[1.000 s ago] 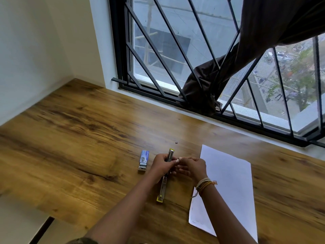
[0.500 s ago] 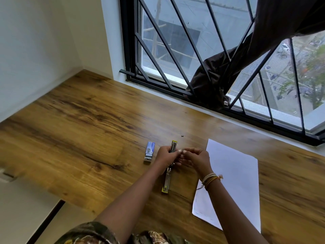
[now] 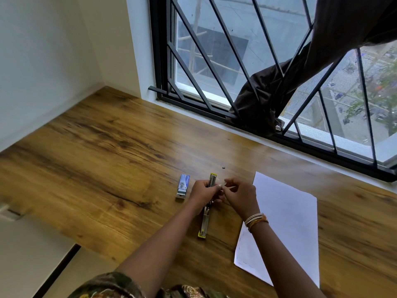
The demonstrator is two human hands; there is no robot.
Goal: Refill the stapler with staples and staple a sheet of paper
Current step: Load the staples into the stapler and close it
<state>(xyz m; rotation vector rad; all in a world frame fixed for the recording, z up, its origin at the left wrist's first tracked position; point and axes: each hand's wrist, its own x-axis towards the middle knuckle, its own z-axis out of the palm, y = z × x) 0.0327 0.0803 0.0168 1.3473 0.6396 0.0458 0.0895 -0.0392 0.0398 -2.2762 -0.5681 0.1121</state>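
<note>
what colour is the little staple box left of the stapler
Blue and white staple box, lying on the wooden table; the head view shows it.

I count on worktop (image 3: 107,164): one stapler (image 3: 205,220), opened out; one staple box (image 3: 183,186); one paper sheet (image 3: 285,229); one tiny dark speck (image 3: 223,167), kind unclear. Two hands: left (image 3: 203,190), right (image 3: 240,195).

A wide wooden desk (image 3: 103,160) with dark grain runs along the window (image 3: 225,50) and reaches the cream wall (image 3: 43,50) on the left. The window has a black frame and slanted black bars (image 3: 193,72). A dark brown curtain (image 3: 300,72) is tucked through the bars. Grey daylight comes in; outside stand buildings and a tree.
</note>
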